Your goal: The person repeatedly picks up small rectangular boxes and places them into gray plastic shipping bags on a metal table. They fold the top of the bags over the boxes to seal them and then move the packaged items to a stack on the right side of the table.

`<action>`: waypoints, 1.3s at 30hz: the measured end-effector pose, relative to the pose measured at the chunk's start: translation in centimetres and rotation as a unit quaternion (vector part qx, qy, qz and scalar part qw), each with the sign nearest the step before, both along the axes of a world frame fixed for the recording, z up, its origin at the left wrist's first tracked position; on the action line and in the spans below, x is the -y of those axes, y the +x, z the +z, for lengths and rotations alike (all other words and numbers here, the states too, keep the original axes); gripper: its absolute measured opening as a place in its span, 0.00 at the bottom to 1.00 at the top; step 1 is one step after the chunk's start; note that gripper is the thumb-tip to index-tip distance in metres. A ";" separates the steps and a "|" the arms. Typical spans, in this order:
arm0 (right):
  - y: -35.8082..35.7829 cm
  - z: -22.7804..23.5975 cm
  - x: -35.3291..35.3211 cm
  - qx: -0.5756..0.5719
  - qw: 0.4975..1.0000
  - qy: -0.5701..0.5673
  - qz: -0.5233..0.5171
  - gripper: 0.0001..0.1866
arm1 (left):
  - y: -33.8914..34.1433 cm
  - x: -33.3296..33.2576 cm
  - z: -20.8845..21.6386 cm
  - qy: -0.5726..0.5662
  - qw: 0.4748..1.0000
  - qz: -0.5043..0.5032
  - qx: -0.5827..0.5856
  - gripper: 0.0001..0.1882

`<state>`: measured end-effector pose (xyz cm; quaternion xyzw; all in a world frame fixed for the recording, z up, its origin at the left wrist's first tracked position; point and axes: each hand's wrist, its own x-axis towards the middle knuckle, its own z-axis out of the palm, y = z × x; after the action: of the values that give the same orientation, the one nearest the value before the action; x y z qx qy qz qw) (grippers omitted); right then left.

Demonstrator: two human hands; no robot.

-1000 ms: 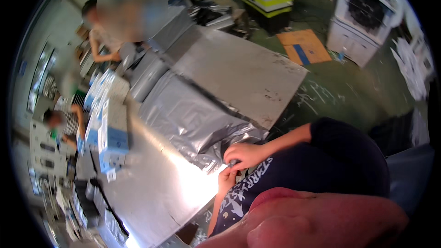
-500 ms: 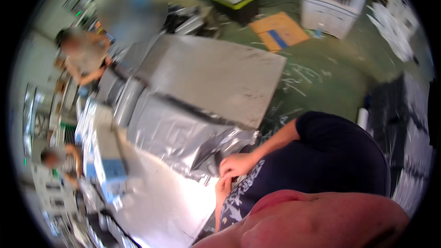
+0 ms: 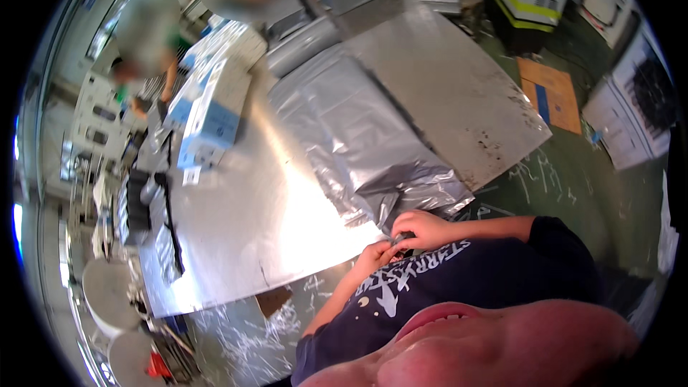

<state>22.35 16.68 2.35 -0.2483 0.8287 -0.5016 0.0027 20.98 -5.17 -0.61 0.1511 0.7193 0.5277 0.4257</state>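
A stack of silver-grey plastic bags (image 3: 344, 129) lies flat on the metal table, its near end crumpled and shiny. My right hand (image 3: 423, 229) is closed at that near end, with its fingers bent inward. Just left of it and nearly touching is my left hand (image 3: 374, 254), its fingers pinched together. A small dark grey bit shows between the two hands, too small to name; it may be part of a bag. Behind the stack rests a rolled silver film (image 3: 304, 46).
The metal table (image 3: 236, 222) has a bright glare. Blue-and-white boxes (image 3: 215, 111) stand at its left far side. Two people work across the table. Cardboard (image 3: 548, 93) and white scraps lie on the green floor, near a white air cooler (image 3: 631, 111).
My view has swung left, so table and bags appear further right. My hands stay close together at the bags' near end, and the left hand and forearm show more fully.
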 end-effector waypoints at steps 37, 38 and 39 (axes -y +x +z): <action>-1.5 -0.1 4.4 -0.115 0.990 0.063 0.057 0.06 | 1.7 1.4 3.0 0.067 0.989 0.129 -0.030 0.08; -1.4 -0.6 4.4 -0.127 0.989 0.050 0.048 0.05 | 1.7 1.3 3.1 0.077 0.987 0.141 0.020 0.09; -1.3 -0.8 4.1 -0.098 0.994 0.041 0.035 0.04 | 1.9 1.1 3.5 0.072 0.987 0.142 0.032 0.11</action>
<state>21.01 12.55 1.56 -0.3247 0.8357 -0.4399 -0.0513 22.92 -6.23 2.87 0.0604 0.6801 0.6376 0.3569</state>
